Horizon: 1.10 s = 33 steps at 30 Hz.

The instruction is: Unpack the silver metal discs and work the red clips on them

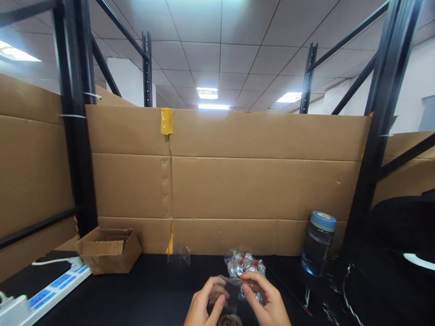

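Low in the head view, my left hand (207, 304) and my right hand (264, 299) face each other over the black table. Stretched between them is a small clear plastic bag (232, 293), its edges pinched by the fingertips of both hands. Whether the bag contains anything is hard to see. Just behind my right hand lies a pile of shiny clear plastic packets (241, 262) with some red bits. A round, grey-brown coiled-looking object (229, 320) shows below the bag, cut off by the bottom edge.
An open cardboard box (112, 260) and a white power strip (57, 294) are at left. One clear plastic piece (180, 256) lies near the cardboard wall (224, 190). A blue-lidded jar (317, 244), a thin dark rod (288, 292) and a black bag (401, 262) stand or lie at right.
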Available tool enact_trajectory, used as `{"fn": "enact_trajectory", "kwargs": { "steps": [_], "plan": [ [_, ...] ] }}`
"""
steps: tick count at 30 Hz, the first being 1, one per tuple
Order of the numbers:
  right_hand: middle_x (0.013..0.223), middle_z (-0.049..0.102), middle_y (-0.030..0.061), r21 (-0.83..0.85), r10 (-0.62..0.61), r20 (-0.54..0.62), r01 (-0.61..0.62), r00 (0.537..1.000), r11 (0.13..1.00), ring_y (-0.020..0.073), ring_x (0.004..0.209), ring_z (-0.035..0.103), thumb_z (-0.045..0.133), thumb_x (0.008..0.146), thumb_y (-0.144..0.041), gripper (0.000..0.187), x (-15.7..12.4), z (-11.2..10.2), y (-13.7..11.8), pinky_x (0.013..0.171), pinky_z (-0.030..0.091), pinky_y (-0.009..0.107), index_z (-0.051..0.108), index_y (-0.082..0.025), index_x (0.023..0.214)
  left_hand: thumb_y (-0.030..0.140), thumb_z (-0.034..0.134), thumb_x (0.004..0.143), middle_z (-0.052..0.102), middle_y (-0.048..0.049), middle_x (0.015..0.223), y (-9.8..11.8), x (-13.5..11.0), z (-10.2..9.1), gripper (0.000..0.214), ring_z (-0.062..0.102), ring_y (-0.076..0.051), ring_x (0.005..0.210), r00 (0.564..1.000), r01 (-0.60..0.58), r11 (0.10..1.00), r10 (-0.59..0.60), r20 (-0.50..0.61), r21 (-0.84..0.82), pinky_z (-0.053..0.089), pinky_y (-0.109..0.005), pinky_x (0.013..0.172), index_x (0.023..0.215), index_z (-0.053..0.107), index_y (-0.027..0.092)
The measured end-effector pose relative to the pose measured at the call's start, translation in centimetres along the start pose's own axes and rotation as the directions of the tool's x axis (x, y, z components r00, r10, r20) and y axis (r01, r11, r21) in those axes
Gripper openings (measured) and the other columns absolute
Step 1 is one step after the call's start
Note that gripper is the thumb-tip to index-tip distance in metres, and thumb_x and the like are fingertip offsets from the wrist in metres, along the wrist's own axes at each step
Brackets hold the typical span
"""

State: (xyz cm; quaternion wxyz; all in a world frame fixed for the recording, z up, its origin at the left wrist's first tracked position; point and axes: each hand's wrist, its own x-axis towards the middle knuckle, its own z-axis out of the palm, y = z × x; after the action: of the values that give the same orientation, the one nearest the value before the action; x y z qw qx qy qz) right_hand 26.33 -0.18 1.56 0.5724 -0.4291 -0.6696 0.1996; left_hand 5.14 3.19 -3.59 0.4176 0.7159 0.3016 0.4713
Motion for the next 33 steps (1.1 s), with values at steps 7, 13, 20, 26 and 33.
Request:
{"fn": "enact_trajectory", "kwargs": {
  "steps": [7,13,20,26,33],
  "plan": [
    [0.093,0.079,0.0122,0.019,0.129,0.008,-0.129,0.992,0.991,0.0276,0.087,0.076,0.07,0.092,-0.054,0.036,-0.6,0.5,0.4,0.08,0.061,0.034,0.076,-0.019,0.096,0.043,0.057,0.102,0.073,-0.0062,0.094,2.9,-0.7,0.0,0.044,0.07,-0.016,0.079,0.998,-0.011,0.999,0.008,-0.065,-0.052,0.054,-0.029,0.079,0.136,0.037,0.023],
    [0.082,0.077,0.0099,0.204,0.231,0.039,-0.234,0.972,0.951,0.0261,0.076,0.076,0.076,0.086,-0.059,0.049,-0.5,0.2,0.9,0.076,0.062,0.036,0.066,-0.017,0.108,0.034,0.059,0.099,0.074,-0.0043,0.094,4.3,-0.3,-1.1,0.034,0.069,-0.018,0.085,0.984,-0.018,0.997,0.03,-0.175,0.071,0.051,-0.03,0.083,0.128,0.046,0.023],
    [0.079,0.076,0.0072,0.094,0.135,0.131,-0.148,0.982,0.984,0.0224,0.067,0.075,0.072,0.092,-0.053,0.04,-0.9,1.1,0.0,0.072,0.062,0.032,0.065,-0.018,0.112,0.028,0.069,0.09,0.07,-0.007,0.106,4.8,0.0,-2.2,0.053,0.066,-0.012,0.074,0.999,0.033,0.991,-0.034,-0.002,-0.13,0.052,-0.024,0.073,0.137,0.044,0.021],
    [0.09,0.076,0.0106,0.088,0.133,0.125,-0.144,0.983,0.986,0.0242,0.074,0.078,0.07,0.094,-0.048,0.04,-1.6,1.8,0.5,0.072,0.063,0.032,0.061,-0.018,0.118,0.029,0.057,0.1,0.073,-0.0099,0.113,7.2,0.4,-3.6,0.021,0.069,-0.019,0.095,0.98,-0.15,0.971,0.122,0.155,0.186,0.054,-0.03,0.089,0.102,0.076,0.019],
    [0.12,0.072,0.0137,-0.155,-0.073,0.112,0.09,0.991,0.984,0.0299,0.111,0.071,0.071,0.093,-0.034,0.026,0.3,-0.7,-1.5,0.092,0.06,0.039,0.071,-0.023,0.116,0.012,0.049,0.097,0.073,-0.0074,0.11,4.8,1.4,-8.9,0.026,0.07,-0.02,0.101,0.976,-0.167,0.745,0.22,-0.002,0.646,0.055,-0.032,0.095,0.101,0.074,0.021]
  ]
}}
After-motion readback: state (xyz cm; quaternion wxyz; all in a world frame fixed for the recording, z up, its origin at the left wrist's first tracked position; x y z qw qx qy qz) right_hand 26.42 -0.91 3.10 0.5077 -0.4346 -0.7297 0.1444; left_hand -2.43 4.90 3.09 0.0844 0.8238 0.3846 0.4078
